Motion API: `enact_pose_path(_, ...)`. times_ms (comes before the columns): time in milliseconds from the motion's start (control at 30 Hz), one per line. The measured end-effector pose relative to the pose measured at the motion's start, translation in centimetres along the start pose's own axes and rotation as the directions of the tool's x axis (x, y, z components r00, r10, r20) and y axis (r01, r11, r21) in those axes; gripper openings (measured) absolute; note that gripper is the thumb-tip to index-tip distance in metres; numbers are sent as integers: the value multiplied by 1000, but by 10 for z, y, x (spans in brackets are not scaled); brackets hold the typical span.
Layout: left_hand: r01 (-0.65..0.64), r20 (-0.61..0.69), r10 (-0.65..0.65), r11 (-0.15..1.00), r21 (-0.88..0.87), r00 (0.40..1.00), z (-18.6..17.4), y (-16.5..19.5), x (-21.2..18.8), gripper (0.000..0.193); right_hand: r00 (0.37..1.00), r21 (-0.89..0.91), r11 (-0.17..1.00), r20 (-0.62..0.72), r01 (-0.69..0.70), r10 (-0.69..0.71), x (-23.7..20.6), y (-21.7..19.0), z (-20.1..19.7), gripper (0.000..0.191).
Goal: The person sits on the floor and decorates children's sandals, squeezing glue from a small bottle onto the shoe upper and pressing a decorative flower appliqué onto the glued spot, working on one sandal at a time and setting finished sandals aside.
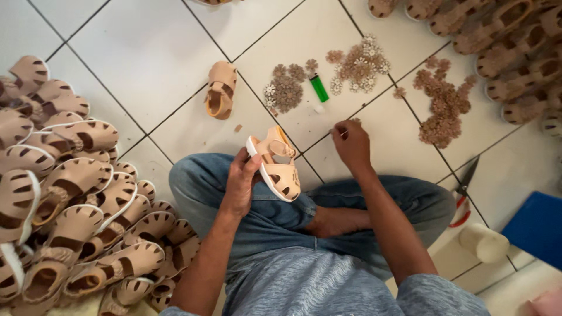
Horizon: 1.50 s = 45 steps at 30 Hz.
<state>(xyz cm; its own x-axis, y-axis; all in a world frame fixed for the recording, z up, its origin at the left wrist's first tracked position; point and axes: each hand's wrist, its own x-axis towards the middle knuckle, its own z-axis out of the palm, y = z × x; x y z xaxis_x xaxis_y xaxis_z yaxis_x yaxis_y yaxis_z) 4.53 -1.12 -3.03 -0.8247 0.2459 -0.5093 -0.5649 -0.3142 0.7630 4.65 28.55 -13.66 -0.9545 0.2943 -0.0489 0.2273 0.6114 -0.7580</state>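
My left hand [241, 181] grips a small tan child's sandal [276, 164] with a white sole, holding it over my crossed legs in jeans. My right hand [351, 143] is raised beside it, fingertips pinched together on something too small to make out. On the white tiled floor beyond the hands lie heaps of small brown and pale flower-shaped ornaments [287, 90], a second heap of ornaments [358, 65] and a third [442, 105]. A green lighter [319, 88] lies between two of the heaps.
A single tan sandal [220, 90] lies on the floor ahead. A big pile of tan sandals [70, 193] fills the left side, another sandal pile [503, 47] the top right. Red-handled scissors [462, 196], a white roll [483, 243] and a blue object [535, 225] sit at right.
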Motion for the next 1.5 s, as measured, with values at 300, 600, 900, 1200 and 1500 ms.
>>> enact_pose_path(300, 22, -17, -21, 999, 47, 1000, 5, 3, -4, 59, 994, -141, 989, -98, 39, -53, 65, 7, -20, 30)
enact_pose_path(600, 31, 1, -31, 997, 66, 1000, 10, 2, -2, 58, 978, -411, 893, -21, 183, -209, 89, -2, -20, 12)
enact_pose_path(900, 58, 7, -59, 994, 91, 998, 16, -9, 0, 59, 979, -364, 913, -23, 182, -205, 87, -2, -24, 11)
enact_pose_path(1200, 60, 23, -62, 995, 84, 998, 22, -5, -2, 56, 951, 504, 819, 11, -272, 310, 73, 6, -29, 21)
enact_pose_path(1500, 65, 113, -68, 997, 36, 991, 38, -12, 0, 51, 913, 928, 51, 352, -369, 207, -11, -36, -94, 29)
